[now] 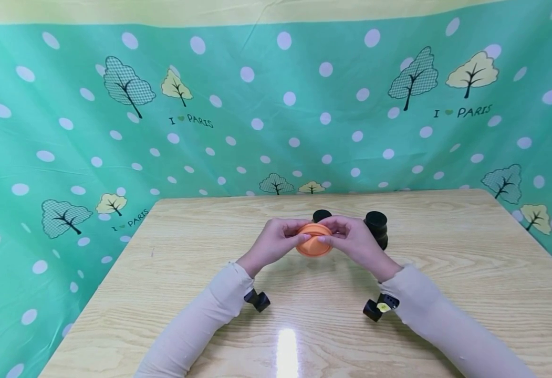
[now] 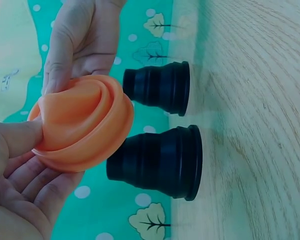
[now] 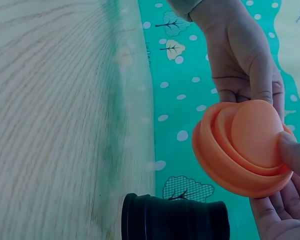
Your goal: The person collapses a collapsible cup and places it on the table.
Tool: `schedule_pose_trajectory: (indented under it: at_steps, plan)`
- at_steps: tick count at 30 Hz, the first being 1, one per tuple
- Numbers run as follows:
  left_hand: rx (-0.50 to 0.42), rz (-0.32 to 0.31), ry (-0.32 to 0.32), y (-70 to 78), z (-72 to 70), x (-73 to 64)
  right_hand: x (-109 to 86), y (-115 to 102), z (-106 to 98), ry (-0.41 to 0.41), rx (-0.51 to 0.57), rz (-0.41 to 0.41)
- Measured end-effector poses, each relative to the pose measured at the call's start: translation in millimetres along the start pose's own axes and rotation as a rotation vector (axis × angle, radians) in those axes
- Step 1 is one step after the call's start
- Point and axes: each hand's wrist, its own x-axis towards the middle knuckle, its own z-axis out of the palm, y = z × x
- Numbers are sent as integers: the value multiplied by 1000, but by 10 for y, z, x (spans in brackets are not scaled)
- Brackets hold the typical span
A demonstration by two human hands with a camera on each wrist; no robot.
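Observation:
Between both hands, raised above the table, is an orange collapsible silicone cup (image 1: pixel 313 249), folded down into rings. The left hand (image 1: pixel 278 241) pinches its left side, thumb on the near face and fingers behind. On the opposite side the right hand (image 1: pixel 351 239) pinches it the same way. In the left wrist view the cup (image 2: pixel 102 132) looks tilted, its middle bent under the thumbs. The right wrist view shows its rounded base (image 3: pixel 257 132) pushed askew inside the rings.
Two black stepped cups stand wide end down beyond the hands, one black cup (image 1: pixel 376 230) behind the right hand and another black cup (image 1: pixel 322 214) partly hidden behind the orange one. The wooden table (image 1: pixel 200 252) meets a green dotted curtain (image 1: pixel 233 105) at the back.

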Motion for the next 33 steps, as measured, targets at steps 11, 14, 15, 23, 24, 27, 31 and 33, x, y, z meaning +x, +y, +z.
schedule_pose_trajectory:
  at_steps: [11, 14, 15, 23, 24, 27, 31, 33]
  plan:
    - [-96, -67, -48, 12, -84, -2, -19, 12, -2, 21, 38, -18]
    - [-118, -63, -48, 31, -102, -3, -13, 15, -15, 56, 94, 9]
    - [-124, -59, -48, 35, -105, -3, -9, 14, -21, 71, 112, 15]
    - [-156, -66, 0, 89, -64, -6, 20, 25, -36, 149, 230, 25]
    - [-158, -66, 11, 91, -59, -6, 19, 24, -32, 150, 231, 24]
    - [-170, -67, 47, 61, -45, 9, 16, 24, -22, 150, 234, 20]
    - [-159, -65, 95, 73, -32, 14, 17, 28, -13, 145, 235, 17]
    - [-145, -57, 119, 78, -26, 14, 19, 29, -10, 142, 240, 19]
